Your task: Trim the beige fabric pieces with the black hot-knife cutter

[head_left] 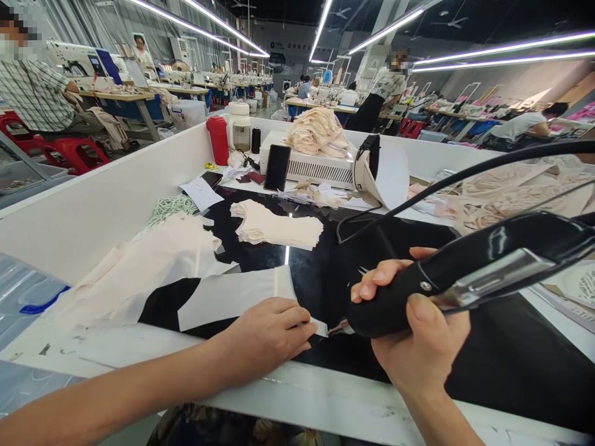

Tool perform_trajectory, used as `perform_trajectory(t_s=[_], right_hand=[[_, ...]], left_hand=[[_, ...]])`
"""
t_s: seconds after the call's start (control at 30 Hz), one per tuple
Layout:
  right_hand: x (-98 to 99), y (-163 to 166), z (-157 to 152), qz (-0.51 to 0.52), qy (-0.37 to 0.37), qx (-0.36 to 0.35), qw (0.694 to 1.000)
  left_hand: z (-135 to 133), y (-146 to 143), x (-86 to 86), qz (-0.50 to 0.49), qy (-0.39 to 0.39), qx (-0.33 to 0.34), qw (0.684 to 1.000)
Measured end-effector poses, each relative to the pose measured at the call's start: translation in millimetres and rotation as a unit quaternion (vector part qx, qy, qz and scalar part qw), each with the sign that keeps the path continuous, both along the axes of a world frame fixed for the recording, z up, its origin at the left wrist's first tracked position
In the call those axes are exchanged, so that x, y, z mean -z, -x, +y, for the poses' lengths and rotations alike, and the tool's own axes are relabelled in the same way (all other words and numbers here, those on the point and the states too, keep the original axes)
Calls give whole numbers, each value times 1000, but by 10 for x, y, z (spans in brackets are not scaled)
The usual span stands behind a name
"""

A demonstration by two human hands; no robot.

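Note:
My right hand [421,325] is wrapped round a black corded hand tool [469,263] with a metal lever along its side, the thumb lying near the lever. A narrow metal tip at the tool's front end meets the corner of a white fabric piece [232,297]. My left hand [272,331] presses on that piece's near right edge, fingers curled together close to the tip. A cream strip runs across the fabric near its right end. Beyond it, a stack of cut cream fabric pieces [279,226] lies on the glossy black tabletop [493,359].
Pale fabric sheets [134,266] lie at left beside green cord [173,209]. Behind stand a white vented box [320,170] with folded fabric on top, a phone [277,167], a red bottle [217,141] and a white visor [393,170]. A black cable [446,179] arches at right. White walls edge the table.

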State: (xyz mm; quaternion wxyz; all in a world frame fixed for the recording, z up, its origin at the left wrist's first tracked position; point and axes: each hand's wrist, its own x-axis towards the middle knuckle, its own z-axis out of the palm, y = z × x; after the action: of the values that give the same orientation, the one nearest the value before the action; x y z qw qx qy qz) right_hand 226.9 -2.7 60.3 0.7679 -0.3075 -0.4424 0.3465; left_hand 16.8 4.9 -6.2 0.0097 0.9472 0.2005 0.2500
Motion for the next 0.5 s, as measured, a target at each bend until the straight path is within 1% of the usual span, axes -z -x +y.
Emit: perform_trajectory(t_s=[0.3, 0.5], right_hand=[[-2, -37, -30, -16, -11, 11, 1000], [-42, -53, -20, -9, -7, 15, 1000]], left_hand=[[62, 159, -20, 3, 6, -3, 1000], [54, 152, 15, -11, 3, 6, 1000]])
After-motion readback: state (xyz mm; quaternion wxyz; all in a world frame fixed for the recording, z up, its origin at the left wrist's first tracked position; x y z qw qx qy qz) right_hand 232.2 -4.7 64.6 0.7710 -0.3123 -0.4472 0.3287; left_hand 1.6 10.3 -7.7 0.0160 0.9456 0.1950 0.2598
